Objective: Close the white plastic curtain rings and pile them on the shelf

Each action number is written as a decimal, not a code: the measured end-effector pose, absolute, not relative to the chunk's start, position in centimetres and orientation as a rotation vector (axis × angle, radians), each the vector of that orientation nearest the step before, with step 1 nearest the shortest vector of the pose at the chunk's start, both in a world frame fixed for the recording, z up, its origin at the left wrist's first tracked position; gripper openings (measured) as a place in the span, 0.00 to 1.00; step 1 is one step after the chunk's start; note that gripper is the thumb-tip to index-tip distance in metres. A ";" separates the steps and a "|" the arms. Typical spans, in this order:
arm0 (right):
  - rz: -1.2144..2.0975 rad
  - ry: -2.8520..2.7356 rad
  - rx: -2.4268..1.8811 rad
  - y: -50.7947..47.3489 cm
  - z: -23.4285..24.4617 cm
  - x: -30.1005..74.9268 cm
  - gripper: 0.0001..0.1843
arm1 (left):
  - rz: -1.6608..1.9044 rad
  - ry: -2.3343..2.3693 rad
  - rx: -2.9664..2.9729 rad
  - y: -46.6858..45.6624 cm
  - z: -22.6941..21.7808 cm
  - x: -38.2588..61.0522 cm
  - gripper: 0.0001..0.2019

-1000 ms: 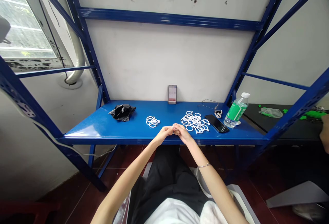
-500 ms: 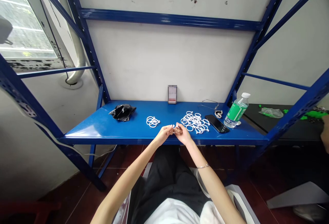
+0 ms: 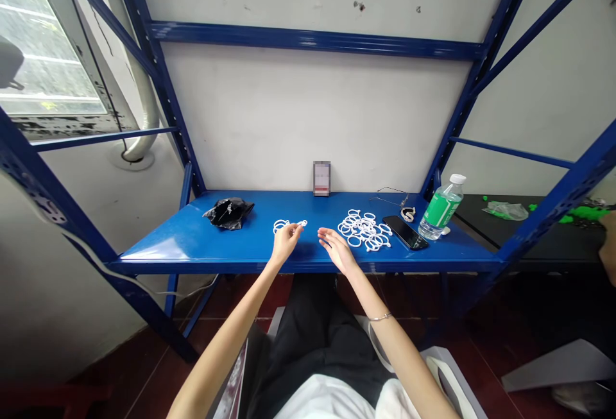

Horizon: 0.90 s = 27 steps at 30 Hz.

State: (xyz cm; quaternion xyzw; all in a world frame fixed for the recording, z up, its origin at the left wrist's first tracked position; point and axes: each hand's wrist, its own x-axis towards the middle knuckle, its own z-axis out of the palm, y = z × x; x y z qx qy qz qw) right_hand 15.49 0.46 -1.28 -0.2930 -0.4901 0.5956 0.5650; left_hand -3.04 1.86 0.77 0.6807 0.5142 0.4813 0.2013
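On the blue tabletop [image 3: 231,247], white rings lie in two lots: a large overlapping pile [image 3: 364,230] on the right, well over ten but too tangled to count exactly, and a small group [image 3: 276,224] left of centre, its number hidden because the left hand [image 3: 285,244] partly covers it. That hand pinches one white ring [image 3: 304,222] between thumb and fingers, a knob showing past the fingertips at the right edge of the small group; whether the piece touches the others cannot be told. The right hand [image 3: 338,252] is empty and loosely spread, fingers slightly curved and pointing toward the left hand, just beside the large pile. The two hands are apart, both forearms reaching forward from the lap and converging over the front edge; one bracelet [image 3: 380,317] circles the right wrist. Also counted on the tabletop: one crumpled black bag [image 3: 228,213] at the left, one upright blurred rectangle [image 3: 321,179] against the wall, one dark phone [image 3: 405,233] lying flat near the pile, one clear bottle [image 3: 441,212] with a green label, one pair of glasses [image 3: 403,203], and one small white looped item [image 3: 409,214].
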 end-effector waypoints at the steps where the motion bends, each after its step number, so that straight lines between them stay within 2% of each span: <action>1: 1.389 -1.173 -0.692 0.4 -1.3 15.4 0.15 | 1.351 1.575 2.010 2.0 0.7 -3.4 0.17; 6: 1.359 -1.245 -0.692 0.1 -1.4 15.3 0.15 | 1.204 2.035 2.377 2.0 -0.2 -4.1 0.16; 11: 1.232 -1.394 -0.767 0.1 -1.6 15.2 0.14 | 1.105 2.111 2.388 2.1 -0.9 -4.0 0.18; 13: 1.045 -1.513 -0.841 0.2 -1.5 15.4 0.13 | 1.085 2.126 2.367 2.2 -1.0 -4.0 0.17; 18: 0.193 -1.740 -1.122 1.0 -1.2 17.4 0.13 | 1.053 2.109 2.366 2.3 -1.2 -4.0 0.15; 20: -0.036 -1.751 -1.252 1.5 -1.4 18.6 0.12 | 1.063 2.112 2.367 2.3 -1.2 -4.0 0.15; 23: -0.227 -1.753 -1.411 2.2 -2.0 20.0 0.09 | 1.095 2.115 2.403 2.4 -1.3 -3.9 0.16; 27: -0.320 -1.779 -1.453 2.6 -2.7 20.5 0.10 | 1.167 2.061 2.500 2.3 -1.2 -3.9 0.15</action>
